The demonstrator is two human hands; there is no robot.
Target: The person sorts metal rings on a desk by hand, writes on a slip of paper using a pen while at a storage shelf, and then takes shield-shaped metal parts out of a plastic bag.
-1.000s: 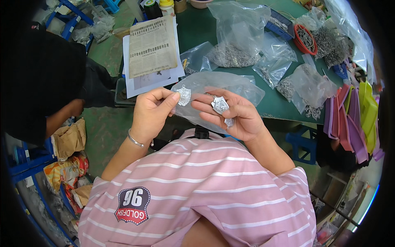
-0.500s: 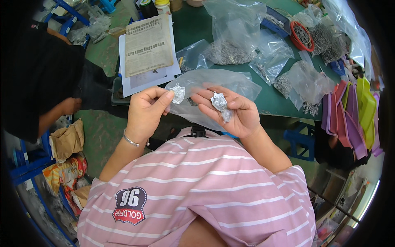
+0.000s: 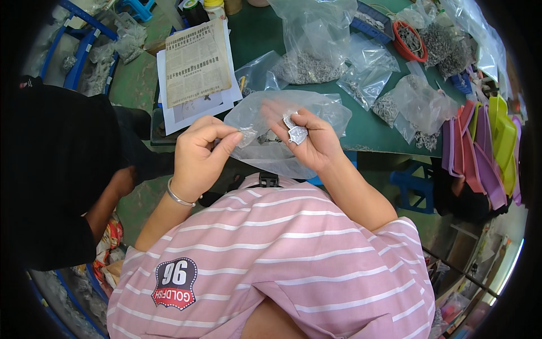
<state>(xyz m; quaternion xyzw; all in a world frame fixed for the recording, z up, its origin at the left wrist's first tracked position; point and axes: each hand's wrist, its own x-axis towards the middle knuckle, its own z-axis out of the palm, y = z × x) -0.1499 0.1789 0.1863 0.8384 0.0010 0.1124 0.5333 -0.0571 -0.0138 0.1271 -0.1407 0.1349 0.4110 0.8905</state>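
Note:
Between the thumb and fingertips of my left hand (image 3: 203, 152) a small silver metal pendant (image 3: 247, 137) is pinched, tilted and slightly blurred. My right hand (image 3: 319, 141) is turned palm up, with its fingertips smeared by motion. Shield-shaped silver pendants (image 3: 298, 134) lie in that palm, with the thumb pressing on them; how many overlap there I cannot tell. Below both hands a clear plastic bag (image 3: 330, 116) spreads over the table's near edge, and small metal pieces show through it between the hands.
On the green table (image 3: 254, 34) lie a newspaper sheet (image 3: 197, 65) over white paper, bags of metal parts (image 3: 313, 68), a blue tray (image 3: 370, 25) and a red basket (image 3: 409, 42). Colourful plastic bins (image 3: 480, 147) hang at right. A person in black (image 3: 68, 175) is close at left.
The pendant in my left hand has tilted edge-on and dropped slightly. My right hand has shifted up and left, and its pendants have turned. The person at left has come nearer.

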